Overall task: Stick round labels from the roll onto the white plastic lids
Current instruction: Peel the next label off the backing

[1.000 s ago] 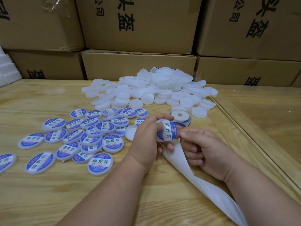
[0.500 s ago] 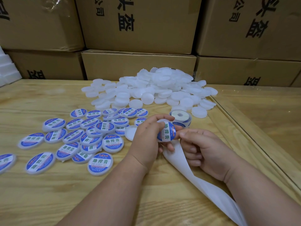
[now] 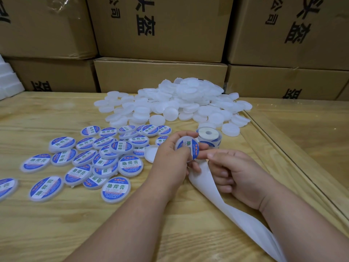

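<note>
My left hand (image 3: 171,159) grips a white plastic lid (image 3: 186,147) above the table, tilted, with a blue and white round label partly on it. My right hand (image 3: 234,173) is beside it, its index finger touching the label's right edge, the other fingers curled. The label roll (image 3: 208,136) stands just behind the lid. Its white backing strip (image 3: 232,208) trails under my right hand toward the near right corner. A heap of bare white lids (image 3: 175,104) lies at the back. Several labelled lids (image 3: 105,157) lie spread at the left.
Stacked cardboard boxes (image 3: 160,74) wall off the back of the wooden table (image 3: 56,233). One bare lid (image 3: 151,154) lies just left of my left hand. A raised wooden border (image 3: 294,163) runs along the table's right side. White foam blocks (image 3: 9,84) sit at far left.
The lid in my left hand has turned so the label faces more to the right, and my right index finger has slid along the label. The hands stay in the same spot.
</note>
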Demonstrator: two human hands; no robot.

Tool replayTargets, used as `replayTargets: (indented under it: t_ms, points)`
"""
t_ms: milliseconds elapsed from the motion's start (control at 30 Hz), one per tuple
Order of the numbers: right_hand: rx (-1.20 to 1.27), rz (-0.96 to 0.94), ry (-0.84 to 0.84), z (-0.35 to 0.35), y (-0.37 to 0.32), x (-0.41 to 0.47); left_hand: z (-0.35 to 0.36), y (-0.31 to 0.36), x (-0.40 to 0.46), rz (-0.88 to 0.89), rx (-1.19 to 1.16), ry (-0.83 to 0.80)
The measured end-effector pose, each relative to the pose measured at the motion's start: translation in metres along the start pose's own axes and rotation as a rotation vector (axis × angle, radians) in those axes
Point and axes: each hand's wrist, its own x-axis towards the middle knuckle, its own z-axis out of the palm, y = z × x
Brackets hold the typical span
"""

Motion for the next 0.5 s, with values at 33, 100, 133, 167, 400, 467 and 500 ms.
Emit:
replayTargets:
  t_ms: [33, 100, 133, 167, 400, 467, 500]
  points:
    - [-0.006, 0.001, -0.001, 0.0, 0.0, 0.0, 0.0, -0.001, 0.0, 0.009, 0.016, 0.02]
    - [-0.006, -0.012, 0.019, 0.001, 0.001, 0.0, 0.001, -0.002, 0.001, 0.037, 0.072, 0.069]
    - [0.01, -0.03, 0.05, 0.001, 0.001, 0.0, 0.0, -0.002, 0.002, 0.057, 0.086, 0.1]
    - [0.037, -0.052, 0.094, 0.001, 0.001, 0.001, -0.001, -0.003, 0.003, 0.082, 0.093, 0.132]
    - [0.145, -0.124, 0.245, -0.005, -0.001, 0.002, -0.012, 0.003, 0.007, -0.004, -0.114, 0.3]
    - [0.125, -0.125, 0.252, -0.004, 0.0, 0.002, -0.012, 0.005, 0.009, -0.039, -0.172, 0.309]
    - [0.114, -0.123, 0.255, -0.003, 0.0, 0.002, -0.012, 0.004, 0.009, -0.044, -0.167, 0.327]
